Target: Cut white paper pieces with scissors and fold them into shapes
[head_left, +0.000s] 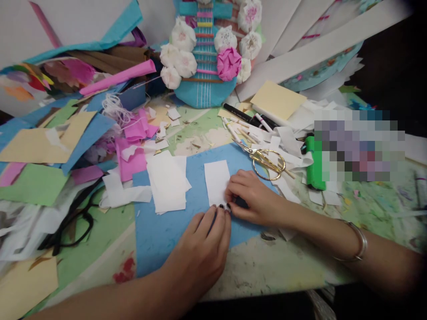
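Note:
A small white paper rectangle [216,180] lies on a blue sheet [155,244] in front of me. My left hand [203,242] comes from below, its fingers close together and their tips at the paper's lower edge. Curled in a pinch, my right hand [248,195] meets that edge at the paper's lower right corner. The fingertips of both hands nearly touch, and the bit of paper between them is mostly hidden. To the left, a loose stack of white paper pieces [167,184] rests on the same blue sheet.
Gold-handled scissors [268,162] lie beyond my right hand, near pens [240,114] and a green object [314,162]. Black-framed glasses [85,220] and paper scraps [33,184] cover the left. A blue paper instrument with flowers [203,91] stands at the back.

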Demonstrator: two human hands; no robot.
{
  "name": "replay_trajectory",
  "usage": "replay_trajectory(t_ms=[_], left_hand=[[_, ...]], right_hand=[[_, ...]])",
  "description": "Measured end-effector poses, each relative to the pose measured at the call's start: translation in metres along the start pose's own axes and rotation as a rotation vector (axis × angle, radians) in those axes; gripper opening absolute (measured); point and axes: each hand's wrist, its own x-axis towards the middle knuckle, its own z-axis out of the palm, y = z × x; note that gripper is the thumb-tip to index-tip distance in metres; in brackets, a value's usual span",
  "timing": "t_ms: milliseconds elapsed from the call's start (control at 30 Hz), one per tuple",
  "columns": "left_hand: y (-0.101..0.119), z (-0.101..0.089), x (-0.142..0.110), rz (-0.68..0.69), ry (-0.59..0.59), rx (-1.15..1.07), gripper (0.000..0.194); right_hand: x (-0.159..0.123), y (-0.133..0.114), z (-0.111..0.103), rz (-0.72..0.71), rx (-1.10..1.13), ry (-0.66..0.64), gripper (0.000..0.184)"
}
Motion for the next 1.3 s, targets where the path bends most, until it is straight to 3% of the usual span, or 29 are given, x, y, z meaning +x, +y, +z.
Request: replay_trajectory(t_ms=[700, 1300], left_hand=[[-0.002, 0.001, -0.001, -0.025, 0.021, -0.034, 0.036], [-0.001, 0.001, -0.002, -0.037, 0.012, -0.029, 0.035]], right_hand=[[-0.001, 0.003, -0.008, 0.064, -0.005, 0.011, 0.002], [-0.001, 0.013, -0.009, 0.098, 0.073, 0.023, 0.010]])
